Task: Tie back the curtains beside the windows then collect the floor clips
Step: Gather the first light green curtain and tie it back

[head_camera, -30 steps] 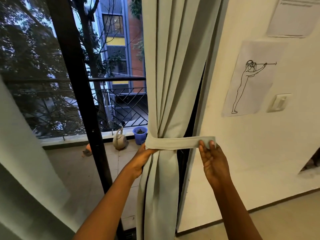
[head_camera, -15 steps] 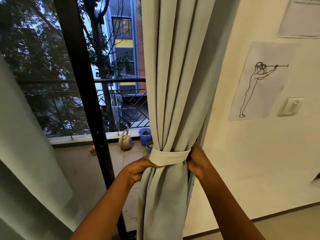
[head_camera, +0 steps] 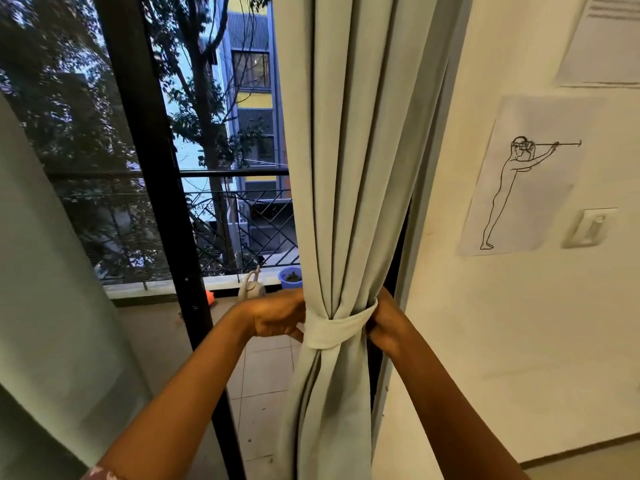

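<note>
Pale grey-green curtain [head_camera: 349,168] hangs in gathered folds mid-frame, between the black window frame [head_camera: 152,188] and the cream wall [head_camera: 485,323], cinched at a waist low in the view. Tie-back band [head_camera: 337,329], same pale fabric, wraps around the front of the gathered curtain, tilted slightly, higher at its right end. Left hand [head_camera: 277,317] sits at the band's left end, against the curtain's left edge, fingers curled toward the fabric; fingertips hidden behind the curtain, so cannot tell if it is actually pinching the band. Right hand [head_camera: 384,323] is at the band's right end, fingers tucked behind the curtain, closed around the band end as far as visible. Both forearms reach up from the bottom of the frame. Below the band the curtain fans out and drops to the bottom edge. Second curtain panel [head_camera: 45,306] fills the far left. Through the glass: balcony with tiled floor, dark metal railing [head_camera: 239,220], a beige watering can [head_camera: 251,287], a blue pot [head_camera: 290,277] just beside the curtain edge, a small orange thing [head_camera: 209,296] near the frame foot. Trees and an apartment block beyond. On the wall right: paper with a line drawing of a standing figure [head_camera: 526,178], a light switch [head_camera: 590,227] just right of it, another sheet [head_camera: 602,39] at the top corner. No floor clips in view.
</note>
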